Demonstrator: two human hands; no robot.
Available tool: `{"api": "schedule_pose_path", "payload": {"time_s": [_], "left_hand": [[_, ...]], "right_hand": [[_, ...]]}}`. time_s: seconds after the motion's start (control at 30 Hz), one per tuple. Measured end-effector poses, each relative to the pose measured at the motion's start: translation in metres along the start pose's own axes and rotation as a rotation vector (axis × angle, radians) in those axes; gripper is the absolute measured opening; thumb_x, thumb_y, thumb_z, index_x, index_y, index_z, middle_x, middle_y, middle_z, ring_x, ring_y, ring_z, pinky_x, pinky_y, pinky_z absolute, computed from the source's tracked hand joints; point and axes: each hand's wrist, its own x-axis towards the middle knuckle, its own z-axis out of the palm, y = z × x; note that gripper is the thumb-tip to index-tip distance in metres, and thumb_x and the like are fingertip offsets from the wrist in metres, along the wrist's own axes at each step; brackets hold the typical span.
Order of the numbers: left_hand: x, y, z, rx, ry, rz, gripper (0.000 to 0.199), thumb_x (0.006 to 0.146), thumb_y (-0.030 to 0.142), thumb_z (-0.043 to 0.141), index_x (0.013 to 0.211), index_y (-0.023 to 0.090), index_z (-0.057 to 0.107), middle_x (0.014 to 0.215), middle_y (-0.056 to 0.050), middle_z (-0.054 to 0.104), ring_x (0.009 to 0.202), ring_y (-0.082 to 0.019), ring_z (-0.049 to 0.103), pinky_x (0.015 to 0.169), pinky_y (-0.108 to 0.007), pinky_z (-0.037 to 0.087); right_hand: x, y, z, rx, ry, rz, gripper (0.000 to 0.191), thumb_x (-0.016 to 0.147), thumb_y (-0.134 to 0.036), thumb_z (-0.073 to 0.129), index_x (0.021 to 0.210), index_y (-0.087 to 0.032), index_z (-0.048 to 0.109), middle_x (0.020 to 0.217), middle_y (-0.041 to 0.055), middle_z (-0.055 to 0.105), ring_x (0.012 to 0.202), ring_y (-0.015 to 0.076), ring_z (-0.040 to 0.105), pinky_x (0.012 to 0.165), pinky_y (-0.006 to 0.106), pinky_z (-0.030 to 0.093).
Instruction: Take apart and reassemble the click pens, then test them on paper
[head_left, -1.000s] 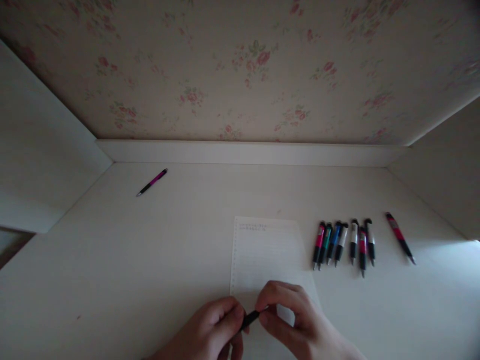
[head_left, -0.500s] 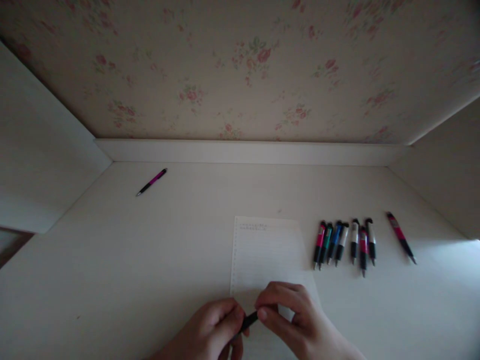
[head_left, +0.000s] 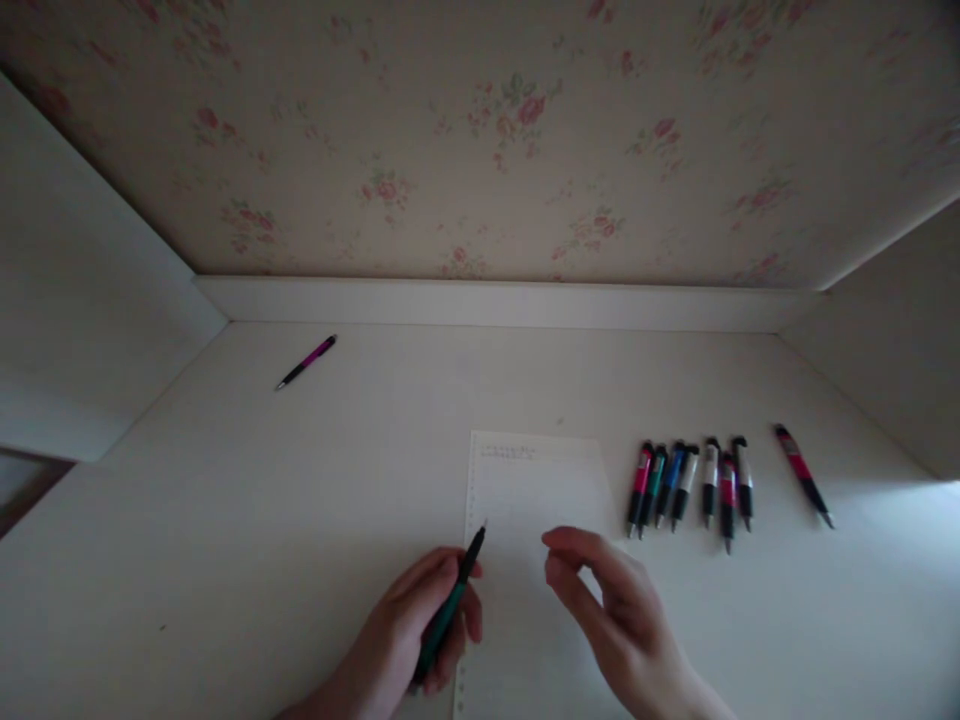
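My left hand (head_left: 420, 620) is wrapped round a green pen with a black grip (head_left: 442, 615), its point slanting up and to the right over the left edge of a lined sheet (head_left: 540, 600). The other end of the pen sits low in the palm. To the right, above the same sheet, my right hand (head_left: 615, 600) is apart from the pen, thumb and forefinger drawn together in a pinch. Whatever is between those fingertips, if anything, is too small to make out. Faint writing runs along the top of the sheet.
Several pens, among them a green one (head_left: 652, 490), a blue one (head_left: 670, 485) and a white one (head_left: 709, 482), lie side by side right of the sheet. A pink pen (head_left: 802, 475) lies farther right, a purple pen (head_left: 307, 362) at the back left. A flowered wall rises behind.
My right hand has come off the pen and moved right. My left hand has risen slightly and turned the pen more upright, so its green barrel now shows.
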Motion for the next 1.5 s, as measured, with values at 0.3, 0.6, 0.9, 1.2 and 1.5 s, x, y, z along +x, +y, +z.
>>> {"api": "schedule_pose_path", "payload": {"time_s": [0.3, 0.6, 0.9, 1.2, 1.5], "left_hand": [[0.001, -0.003, 0.002, 0.066, -0.123, 0.026, 0.037, 0.09, 0.052, 0.06, 0.099, 0.016, 0.061, 0.08, -0.003, 0.066, 0.047, -0.007, 0.04, 0.043, -0.022, 0.027], [0.001, -0.008, 0.001, 0.149, -0.174, 0.053, 0.042, 0.094, 0.056, 0.055, 0.108, 0.016, 0.059, 0.085, -0.003, 0.064, 0.046, -0.005, 0.036, 0.043, -0.022, 0.024], [0.0, -0.005, 0.002, 0.187, -0.179, 0.025, 0.058, 0.09, 0.066, 0.055, 0.115, 0.014, 0.058, 0.093, -0.008, 0.067, 0.05, -0.006, 0.04, 0.046, -0.023, 0.027], [0.001, -0.006, 0.0, 0.173, -0.191, 0.034, 0.06, 0.089, 0.067, 0.056, 0.118, 0.014, 0.059, 0.097, -0.009, 0.069, 0.049, -0.005, 0.041, 0.046, -0.023, 0.026], [0.0, -0.004, 0.0, 0.105, -0.135, 0.05, 0.049, 0.089, 0.06, 0.06, 0.106, 0.015, 0.059, 0.086, -0.004, 0.065, 0.05, -0.006, 0.042, 0.047, -0.024, 0.025]], "right_hand": [[0.007, -0.01, 0.009, -0.355, -0.377, -0.489, 0.038, 0.102, -0.016, 0.041, 0.14, -0.018, 0.045, 0.084, 0.0051, 0.071, 0.065, 0.0191, 0.064, 0.06, 0.031, 0.047], [0.004, -0.008, 0.01, -0.327, -0.331, -0.477, 0.031, 0.104, -0.017, 0.042, 0.133, -0.017, 0.053, 0.094, 0.0082, 0.075, 0.074, 0.0198, 0.071, 0.065, 0.031, 0.055], [0.003, -0.003, 0.01, -0.271, -0.206, -0.502, 0.03, 0.103, -0.014, 0.045, 0.13, -0.018, 0.057, 0.104, 0.0107, 0.079, 0.088, 0.0209, 0.078, 0.074, 0.031, 0.063], [0.003, 0.0, 0.011, -0.291, -0.188, -0.539, 0.031, 0.102, -0.011, 0.047, 0.131, -0.015, 0.056, 0.108, 0.0119, 0.078, 0.095, 0.0212, 0.077, 0.08, 0.03, 0.063], [0.001, 0.005, 0.011, -0.077, -0.111, -0.367, 0.045, 0.101, -0.007, 0.044, 0.143, -0.024, 0.046, 0.109, 0.0092, 0.071, 0.093, 0.0167, 0.071, 0.078, 0.026, 0.058]]}}
